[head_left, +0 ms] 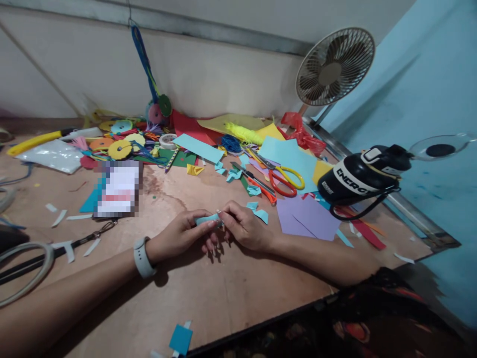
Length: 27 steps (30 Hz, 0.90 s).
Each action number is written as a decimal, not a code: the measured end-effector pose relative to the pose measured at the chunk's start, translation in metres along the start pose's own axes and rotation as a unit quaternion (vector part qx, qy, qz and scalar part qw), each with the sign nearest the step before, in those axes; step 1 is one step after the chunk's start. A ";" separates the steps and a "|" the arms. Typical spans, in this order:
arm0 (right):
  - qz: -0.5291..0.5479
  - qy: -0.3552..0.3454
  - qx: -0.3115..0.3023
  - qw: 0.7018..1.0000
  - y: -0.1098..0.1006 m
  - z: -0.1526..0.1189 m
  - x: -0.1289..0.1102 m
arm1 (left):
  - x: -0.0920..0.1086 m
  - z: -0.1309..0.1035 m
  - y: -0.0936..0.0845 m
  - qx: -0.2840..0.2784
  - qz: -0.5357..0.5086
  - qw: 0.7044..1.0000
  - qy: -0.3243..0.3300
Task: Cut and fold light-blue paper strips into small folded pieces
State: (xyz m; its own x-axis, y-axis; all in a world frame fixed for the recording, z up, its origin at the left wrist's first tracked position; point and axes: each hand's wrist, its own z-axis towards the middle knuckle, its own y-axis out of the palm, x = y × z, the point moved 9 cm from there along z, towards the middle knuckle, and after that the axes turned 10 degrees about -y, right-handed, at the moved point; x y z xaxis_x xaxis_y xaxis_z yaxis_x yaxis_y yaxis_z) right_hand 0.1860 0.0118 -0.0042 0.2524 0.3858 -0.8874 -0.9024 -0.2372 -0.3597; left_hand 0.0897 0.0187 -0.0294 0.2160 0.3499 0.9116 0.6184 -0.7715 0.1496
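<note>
A small light-blue piece of paper is held between my two hands, just above the tabletop. My left hand, with a pale watch band on its wrist, pinches one end between thumb and fingers. My right hand grips the other end with its fingertips closed. The fingers partly hide the paper, so its exact folded shape cannot be made out. Near my right hand lie small folded light-blue paper pieces, an orange cutter knife and scissors with red and yellow handles.
Purple paper sheets lie to the right, beside a tipped black bottle. A fan stands at the back right. Coloured paper discs, yarn and a tape roll crowd the back. A lanyard and paper scraps lie left.
</note>
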 end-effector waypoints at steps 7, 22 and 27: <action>0.037 0.024 -0.018 0.999 0.004 -0.003 0.005 | -0.004 -0.002 0.001 -0.025 0.036 0.999 -0.008; -0.007 -0.023 -0.026 0.999 -0.003 0.004 -0.001 | -0.006 -0.004 0.001 0.000 0.012 0.999 -0.053; 0.004 -0.014 -0.038 0.999 0.000 0.003 -0.004 | -0.003 -0.003 0.001 0.003 0.040 0.998 -0.045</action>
State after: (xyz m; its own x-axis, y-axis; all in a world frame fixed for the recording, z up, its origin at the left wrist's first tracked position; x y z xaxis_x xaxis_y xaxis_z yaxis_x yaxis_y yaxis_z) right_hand 0.1837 0.0125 0.0002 0.2348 0.4089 -0.8818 -0.8748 -0.3067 -0.3751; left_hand 0.0869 0.0154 -0.0303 0.3320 0.3330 0.8825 0.6001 -0.7964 0.0747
